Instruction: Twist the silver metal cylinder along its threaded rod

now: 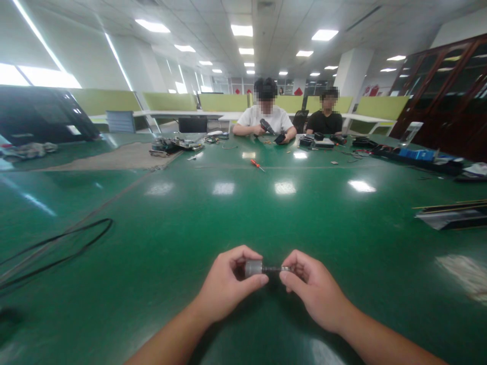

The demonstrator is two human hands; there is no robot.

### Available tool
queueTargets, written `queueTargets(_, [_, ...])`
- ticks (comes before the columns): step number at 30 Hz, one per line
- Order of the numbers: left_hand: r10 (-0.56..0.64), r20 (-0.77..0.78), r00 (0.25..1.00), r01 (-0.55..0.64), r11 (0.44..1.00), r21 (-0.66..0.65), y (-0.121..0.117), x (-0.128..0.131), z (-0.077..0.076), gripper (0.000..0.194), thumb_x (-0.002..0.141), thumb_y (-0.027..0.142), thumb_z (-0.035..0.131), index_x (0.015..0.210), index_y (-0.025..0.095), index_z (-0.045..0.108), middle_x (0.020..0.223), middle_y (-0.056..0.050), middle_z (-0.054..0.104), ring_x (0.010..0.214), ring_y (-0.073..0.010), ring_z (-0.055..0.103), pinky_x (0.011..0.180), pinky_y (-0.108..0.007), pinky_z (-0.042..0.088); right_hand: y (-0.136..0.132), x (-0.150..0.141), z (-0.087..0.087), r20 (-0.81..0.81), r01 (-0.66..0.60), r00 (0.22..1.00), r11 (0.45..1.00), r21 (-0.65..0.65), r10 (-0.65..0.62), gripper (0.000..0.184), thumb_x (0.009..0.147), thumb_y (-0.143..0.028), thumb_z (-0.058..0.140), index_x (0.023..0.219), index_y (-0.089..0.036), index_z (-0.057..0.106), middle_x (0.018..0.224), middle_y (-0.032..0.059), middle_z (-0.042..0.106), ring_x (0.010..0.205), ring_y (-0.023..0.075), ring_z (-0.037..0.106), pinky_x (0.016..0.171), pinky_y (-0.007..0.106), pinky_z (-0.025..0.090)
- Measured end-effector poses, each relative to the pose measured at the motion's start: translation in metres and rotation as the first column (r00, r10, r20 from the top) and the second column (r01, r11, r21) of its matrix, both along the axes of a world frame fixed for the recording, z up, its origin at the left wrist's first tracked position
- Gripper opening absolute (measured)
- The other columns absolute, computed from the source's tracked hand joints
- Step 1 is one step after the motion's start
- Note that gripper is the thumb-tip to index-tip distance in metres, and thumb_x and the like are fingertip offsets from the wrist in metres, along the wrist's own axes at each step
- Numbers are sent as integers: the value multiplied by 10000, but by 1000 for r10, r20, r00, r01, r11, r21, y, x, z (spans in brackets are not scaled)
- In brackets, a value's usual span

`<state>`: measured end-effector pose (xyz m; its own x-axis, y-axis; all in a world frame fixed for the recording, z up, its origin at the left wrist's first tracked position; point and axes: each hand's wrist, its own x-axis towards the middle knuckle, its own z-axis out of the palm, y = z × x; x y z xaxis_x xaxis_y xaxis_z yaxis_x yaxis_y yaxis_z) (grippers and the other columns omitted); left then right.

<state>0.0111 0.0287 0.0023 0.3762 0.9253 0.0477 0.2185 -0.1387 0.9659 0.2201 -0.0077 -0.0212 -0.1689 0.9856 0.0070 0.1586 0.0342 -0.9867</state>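
Low in the head view, my left hand [224, 286] is closed around a short grey metal cylinder [253, 268], thumb below and fingers above. A thin dark shaft [272, 269] sticks out of the cylinder toward the right. The fingertips of my right hand [314, 289] pinch the shaft's far end, where a small shiny metal bit shows. Whether the piece is a motor or a hole saw I cannot tell. Both hands are held over the green tabletop [198, 218], with the piece lying level between them.
An orange screwdriver [256, 165] lies farther back. A black cable [76, 238] loops at left, and a metal channel [452, 215] sits at right. Electronic parts [171, 145] line the far side. Across sit two people, one in a white shirt [279, 120] holding a power drill [266, 126].
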Motion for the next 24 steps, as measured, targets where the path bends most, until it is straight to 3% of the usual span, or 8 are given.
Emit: queueTargets(24, [-1, 22, 1000, 1, 1000, -3, 2, -1, -3, 307, 704, 305, 813, 898, 121, 662, 706, 8, 606, 632, -137, 520, 603, -242, 377, -1, 1, -1, -2, -7, 1000, 1000, 15, 7, 126, 904, -292, 592, 845, -182, 573, 678, -25, 549, 650, 150, 528, 622, 270, 393])
